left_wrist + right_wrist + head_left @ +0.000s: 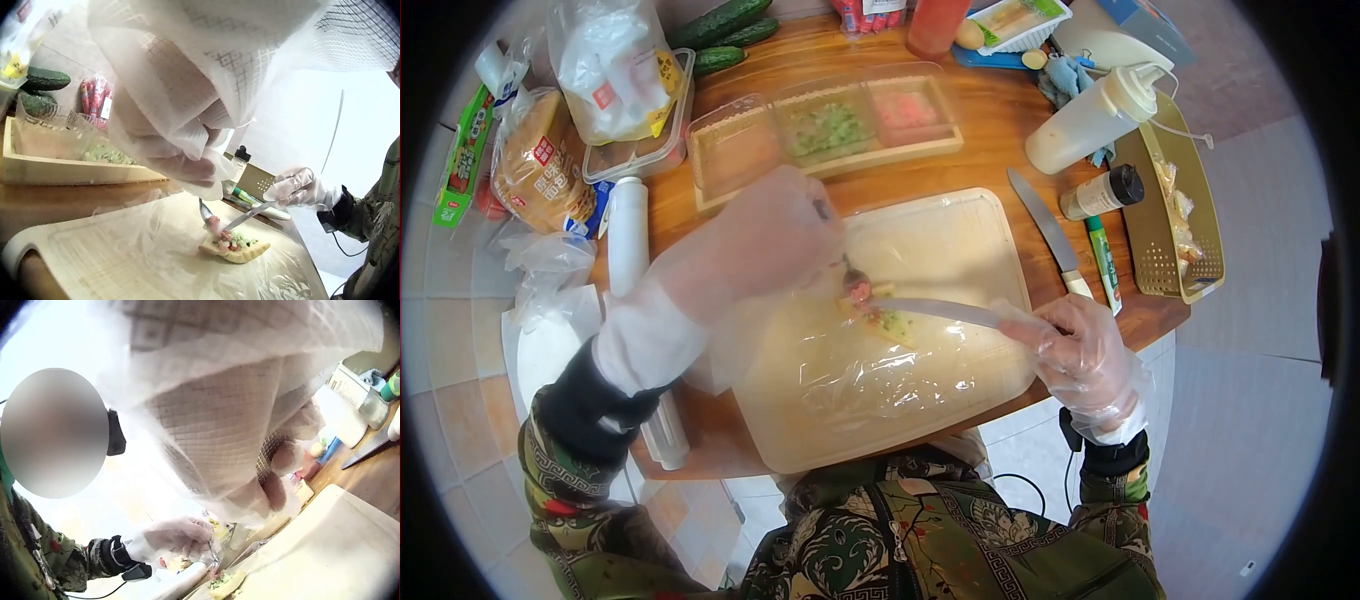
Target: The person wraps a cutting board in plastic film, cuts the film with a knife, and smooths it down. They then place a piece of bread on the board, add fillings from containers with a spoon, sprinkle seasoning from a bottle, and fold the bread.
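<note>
My left hand (770,235), in a clear plastic glove, grips a metal spoon (205,211) whose bowl carries pink diced bits. The spoon is tipped down over a piece of bread (245,255) topped with chopped green and pink pieces. In my gloved right hand (1080,358) is the handle of a knife (945,309), its blade reaching left to the spoon's pink bits above the bread. Beneath the bread, clear plastic film (870,385) covers part of a pale cutting board (975,240). Glove plastic hides much of both hands in the wrist views.
Behind the board stands a divided tray (830,165) with green and pink diced food. A second knife (1045,220), a seasoning jar (1103,192) and a green tube (1104,262) lie right, beside a perforated basket (1170,270). Bagged bread (545,165) and a white roll (628,235) are left.
</note>
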Demonstrator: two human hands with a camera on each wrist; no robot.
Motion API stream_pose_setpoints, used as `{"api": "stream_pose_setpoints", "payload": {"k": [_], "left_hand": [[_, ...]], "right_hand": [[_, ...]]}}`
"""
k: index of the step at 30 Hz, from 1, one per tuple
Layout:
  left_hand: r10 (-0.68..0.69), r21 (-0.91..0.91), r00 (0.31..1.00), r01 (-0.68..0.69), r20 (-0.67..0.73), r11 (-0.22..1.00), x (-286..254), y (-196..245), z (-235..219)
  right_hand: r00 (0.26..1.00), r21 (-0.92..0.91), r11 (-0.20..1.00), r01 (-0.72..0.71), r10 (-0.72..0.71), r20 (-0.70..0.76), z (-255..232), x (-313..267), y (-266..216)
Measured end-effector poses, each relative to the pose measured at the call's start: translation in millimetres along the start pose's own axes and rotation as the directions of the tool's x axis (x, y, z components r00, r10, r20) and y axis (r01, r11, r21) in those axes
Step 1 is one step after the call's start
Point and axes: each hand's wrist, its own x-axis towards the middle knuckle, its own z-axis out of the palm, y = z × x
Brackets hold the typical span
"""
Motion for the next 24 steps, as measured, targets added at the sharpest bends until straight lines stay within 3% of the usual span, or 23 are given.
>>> {"api": "stream_pose_setpoints", "payload": {"k": [8, 11, 16, 24], "left_hand": [[0.052, -0.001, 0.998, -0.052, -0.031, 0.999, -1, 5, -1], [0.007, 0.071, 1.000, -0.009, 0.027, 0.997, 4, 5, -2], [0.124, 0.099, 0.992, -0.125, 0.015, 0.987, 9, -1, 5], [0.111, 0.115, 0.994, -0.113, 0.020, 0.987, 10, 3, 6]], "right_hand": [[0.999, 0.003, 1.000, -0.023, 0.023, -0.033, -6, -2, -2], [0.996, 0.029, 0.996, -0.087, 0.088, -0.019, -6, -1, -3], [0.995, 0.044, 0.995, -0.089, 0.090, -0.037, -4, -3, -1], [0.996, 0.036, 0.995, -0.088, 0.089, -0.026, 0, -8, 1]]}}
